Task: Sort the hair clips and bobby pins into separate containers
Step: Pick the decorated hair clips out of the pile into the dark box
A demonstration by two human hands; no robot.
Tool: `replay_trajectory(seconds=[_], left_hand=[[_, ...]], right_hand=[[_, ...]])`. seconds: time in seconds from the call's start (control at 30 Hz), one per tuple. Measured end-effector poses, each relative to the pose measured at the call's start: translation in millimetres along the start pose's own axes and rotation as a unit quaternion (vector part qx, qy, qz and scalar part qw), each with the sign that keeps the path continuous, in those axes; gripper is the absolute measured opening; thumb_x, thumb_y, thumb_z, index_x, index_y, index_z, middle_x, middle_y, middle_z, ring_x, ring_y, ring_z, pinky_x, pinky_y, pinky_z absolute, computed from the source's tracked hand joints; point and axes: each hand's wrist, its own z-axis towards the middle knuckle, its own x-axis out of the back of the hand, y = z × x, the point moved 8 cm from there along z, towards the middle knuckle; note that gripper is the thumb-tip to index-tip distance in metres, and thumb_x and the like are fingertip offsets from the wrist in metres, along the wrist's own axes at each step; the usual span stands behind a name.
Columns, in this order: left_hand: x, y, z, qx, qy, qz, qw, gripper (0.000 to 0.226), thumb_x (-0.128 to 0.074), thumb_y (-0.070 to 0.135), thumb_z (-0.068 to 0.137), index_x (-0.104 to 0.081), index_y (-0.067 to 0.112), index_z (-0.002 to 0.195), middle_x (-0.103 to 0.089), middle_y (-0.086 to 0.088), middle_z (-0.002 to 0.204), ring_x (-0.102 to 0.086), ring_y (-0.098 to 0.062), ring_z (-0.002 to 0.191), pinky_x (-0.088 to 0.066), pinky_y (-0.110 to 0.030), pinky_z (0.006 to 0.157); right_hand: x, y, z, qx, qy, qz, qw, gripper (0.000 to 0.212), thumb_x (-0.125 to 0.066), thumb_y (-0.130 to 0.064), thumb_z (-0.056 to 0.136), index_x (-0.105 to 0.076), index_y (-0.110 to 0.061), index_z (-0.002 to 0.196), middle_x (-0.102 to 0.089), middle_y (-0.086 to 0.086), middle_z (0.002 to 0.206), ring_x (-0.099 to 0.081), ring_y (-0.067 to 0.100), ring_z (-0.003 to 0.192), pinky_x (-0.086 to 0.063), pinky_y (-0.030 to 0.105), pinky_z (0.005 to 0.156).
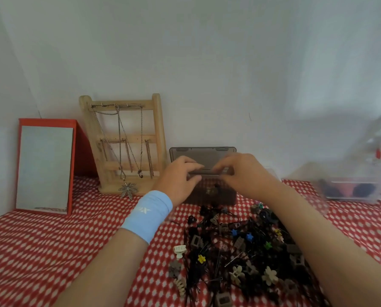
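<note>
Red dotted cloth [52, 251] lay under everything. The left hand [180, 176] and right hand [245, 173] pinched the top edge of the open brown box [209, 197]. Near it, hair clips and bobby pins [240, 247] sat mixed; sorting looked hardly begun.

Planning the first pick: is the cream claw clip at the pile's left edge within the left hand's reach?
Probably yes: the cream claw clip lies uncovered beside that forearm, but the left hand now grips the brown box.
</note>
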Motion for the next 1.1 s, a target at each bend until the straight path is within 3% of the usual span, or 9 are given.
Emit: replay_trajectory(seconds=[0.07, 0.13, 0.23, 0.4, 0.53, 0.83, 0.9, 1.0, 1.1], left_hand=[[-0.4, 3.4, -4.1, -0.016, 0.012, 0.005, 1.0, 0.02, -0.062, 0.023, 0.094, -0.072, 0.028, 0.111, -0.056, 0.011, 0.107, -0.053, -0.006, 0.091, -0.041, -0.019, 0.084], [-8.2, 7.1, -10.4, -0.035, -0.033, 0.026, 0.999, 0.018, -0.06, 0.023, 0.094, -0.074, 0.031, 0.102, -0.059, 0.015, 0.097, -0.057, -0.006, 0.092, -0.043, -0.021, 0.082], [-31.3, 5.9, -22.3, -0.031, -0.151, 0.065, 0.986, 0.024, -0.057, 0.022, 0.092, -0.074, 0.035, 0.104, -0.069, 0.014, 0.1, -0.062, -0.009, 0.098, -0.049, -0.026, 0.088], [-51.4, -2.0, -33.9, -0.027, -0.207, 0.119, 0.971, 0.036, -0.05, 0.023, 0.09, -0.068, 0.043, 0.113, -0.07, 0.004, 0.112, -0.064, -0.022, 0.101, -0.055, -0.041, 0.085], [-54.6, -0.6, -33.6, -0.039, -0.217, 0.124, 0.968, 0.028, -0.057, 0.023, 0.089, -0.068, 0.039, 0.11, -0.069, 0.005, 0.108, -0.064, -0.022, 0.097, -0.055, -0.042, 0.082], [-43.2, -0.7, -31.4, -0.044, -0.194, 0.104, 0.975, 0.015, -0.072, 0.03, 0.081, -0.066, 0.028, 0.095, -0.057, 0.01, 0.098, -0.057, -0.013, 0.096, -0.051, -0.031, 0.081], [-33.1, -2.4, -28.7, -0.03, -0.177, 0.083, 0.98, 0.014, -0.073, 0.029, 0.08, -0.066, 0.025, 0.092, -0.063, 0.011, 0.094, -0.059, -0.009, 0.086, -0.049, -0.024, 0.073], [-20.0, -2.8, -26.3, -0.023, -0.151, 0.05, 0.987, 0.018, -0.072, 0.029, 0.081, -0.063, 0.028, 0.097, -0.064, 0.013, 0.091, -0.057, -0.002, 0.077, -0.041, -0.016, 0.064], [-9.5, -3.0, -25.5, -0.019, -0.104, 0.014, 0.994, 0.019, -0.068, 0.029, 0.086, -0.061, 0.03, 0.103, -0.061, 0.013, 0.09, -0.053, 0.002, 0.073, -0.037, -0.013, 0.061]], right_hand=[[-5.2, -7.0, -3.9, 0.001, -0.071, 0.028, 0.997, 0.022, -0.067, -0.008, 0.092, -0.08, -0.025, 0.096, -0.066, -0.022, 0.085, -0.063, -0.006, 0.066, -0.049, 0.006, 0.068], [-21.7, -14.1, -9.7, 0.003, -0.165, 0.027, 0.986, 0.019, -0.07, -0.01, 0.09, -0.079, -0.027, 0.092, -0.069, -0.021, 0.084, -0.069, 0.0, 0.063, -0.055, 0.013, 0.069], [-49.0, -15.5, -16.9, 0.008, -0.243, -0.052, 0.969, 0.021, -0.074, -0.016, 0.087, -0.079, -0.031, 0.1, -0.071, -0.02, 0.096, -0.07, 0.004, 0.082, -0.058, 0.025, 0.085], [-70.8, -12.4, -21.6, -0.006, -0.282, -0.111, 0.953, 0.029, -0.077, -0.024, 0.087, -0.075, -0.027, 0.116, -0.07, -0.009, 0.114, -0.064, 0.012, 0.102, -0.054, 0.03, 0.094], [-72.7, -11.0, -25.6, -0.004, -0.298, -0.102, 0.949, 0.025, -0.074, -0.025, 0.09, -0.076, -0.025, 0.114, -0.07, -0.01, 0.114, -0.064, 0.01, 0.103, -0.052, 0.024, 0.089], [-37.8, -9.2, -17.0, -0.009, -0.235, -0.066, 0.97, 0.019, -0.072, -0.015, 0.085, -0.062, -0.031, 0.088, -0.063, -0.016, 0.083, -0.066, 0.005, 0.068, -0.05, 0.015, 0.063], [-36.0, -5.2, -18.9, -0.025, -0.261, -0.033, 0.964, 0.025, -0.074, -0.017, 0.085, -0.065, -0.038, 0.096, -0.07, -0.012, 0.086, -0.072, 0.011, 0.068, -0.059, 0.028, 0.071], [-46.3, -3.0, -24.6, -0.015, -0.317, -0.055, 0.947, 0.028, -0.068, -0.018, 0.089, -0.076, -0.04, 0.103, -0.075, -0.012, 0.092, -0.073, 0.011, 0.073, -0.061, 0.032, 0.076], [-61.2, -4.9, -35.8, -0.049, -0.381, -0.055, 0.922, 0.024, -0.08, -0.028, 0.084, -0.077, -0.027, 0.108, -0.074, -0.009, 0.081, -0.069, 0.007, 0.065, -0.059, 0.024, 0.06]])
